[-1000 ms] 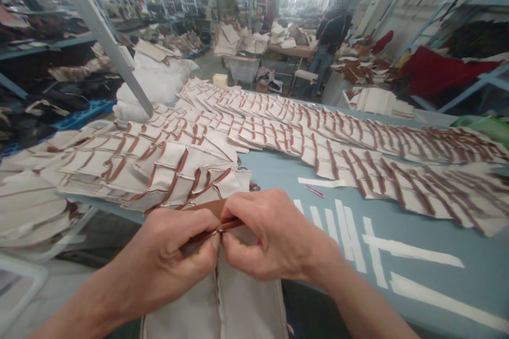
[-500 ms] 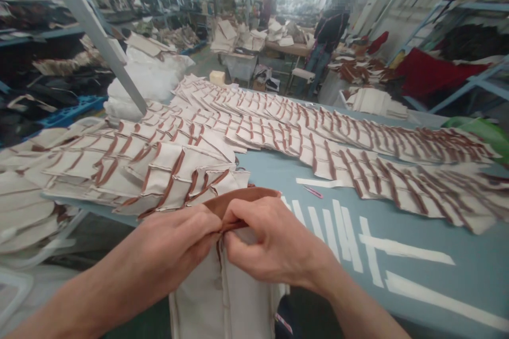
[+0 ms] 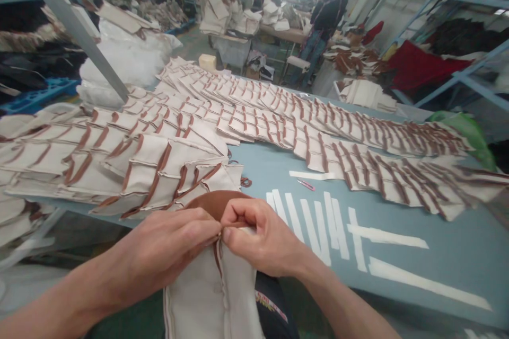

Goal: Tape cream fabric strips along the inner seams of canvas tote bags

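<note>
A sewn fabric piece (image 3: pixel 202 296), cream with a brown band (image 3: pixel 210 202) along its top, hangs in front of me off the near table edge. My left hand (image 3: pixel 178 238) pinches its top edge at the central seam. Right beside it, my right hand (image 3: pixel 258 235) is closed on the same edge, thumb and forefinger meeting the left fingertips. Below the fingers the seam (image 3: pixel 222 280) runs down the piece. What the fingertips press together is partly hidden.
Overlapping rows of cream pieces with brown trim (image 3: pixel 262 122) cover the blue table (image 3: pixel 262 164). Pale strips (image 3: pixel 318 222) and a small pink-handled tool (image 3: pixel 306 184) lie to the right. A grey post (image 3: pixel 79 32) rises at left. A person (image 3: pixel 322 21) stands in the background.
The view has shifted slightly, so the table appears further left and higher. Both hands still pinch the fabric piece at the seam; its brown band now bows more.
</note>
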### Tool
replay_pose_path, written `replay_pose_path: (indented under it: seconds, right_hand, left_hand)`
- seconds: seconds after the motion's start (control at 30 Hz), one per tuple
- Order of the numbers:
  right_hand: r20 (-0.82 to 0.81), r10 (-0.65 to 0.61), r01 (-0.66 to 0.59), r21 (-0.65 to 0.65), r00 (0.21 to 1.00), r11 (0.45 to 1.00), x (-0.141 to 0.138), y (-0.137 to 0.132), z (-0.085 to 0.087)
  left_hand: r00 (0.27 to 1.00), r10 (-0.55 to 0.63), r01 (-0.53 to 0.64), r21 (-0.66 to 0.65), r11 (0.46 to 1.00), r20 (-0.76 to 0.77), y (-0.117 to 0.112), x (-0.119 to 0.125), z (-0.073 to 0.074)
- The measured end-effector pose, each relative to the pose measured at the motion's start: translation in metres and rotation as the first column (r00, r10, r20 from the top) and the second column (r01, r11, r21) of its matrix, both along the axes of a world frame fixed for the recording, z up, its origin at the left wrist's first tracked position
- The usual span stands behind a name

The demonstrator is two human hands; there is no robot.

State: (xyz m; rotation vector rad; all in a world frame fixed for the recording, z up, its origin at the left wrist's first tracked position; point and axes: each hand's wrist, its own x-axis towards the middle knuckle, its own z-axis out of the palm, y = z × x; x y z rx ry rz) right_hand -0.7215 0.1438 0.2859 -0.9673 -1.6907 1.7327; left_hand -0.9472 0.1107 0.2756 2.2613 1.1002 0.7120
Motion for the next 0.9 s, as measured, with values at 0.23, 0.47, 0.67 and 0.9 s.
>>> replay_pose_path:
  seconds: [0.23,0.47,0.67,0.9]
  right_hand:
    - [0.072,-0.12,0.053,0.602,0.99,0.797,0.001,-0.004,-0.005]
    - [0.115,-0.195,0.034,0.777,0.974,0.629,0.003,-0.004,-0.009]
    - [0.035,-0.078,0.052,0.475,0.996,0.878,0.009,0.002,-0.01]
    - [-0.036,-0.042,0.051,0.349,0.998,0.936,0.01,0.008,-0.014]
  left_hand:
    - [0.997,0.017,-0.027,-0.128,0.991,-0.079,0.002,-0.001,0.024]
    - [0.979,-0.11,0.109,-0.013,0.994,-0.172,0.009,-0.006,0.013]
    - [0.957,-0.163,0.208,0.18,0.961,-0.239,0.013,-0.007,-0.004]
    - [0.984,-0.159,0.156,-0.039,0.987,-0.081,0.018,0.001,0.017]
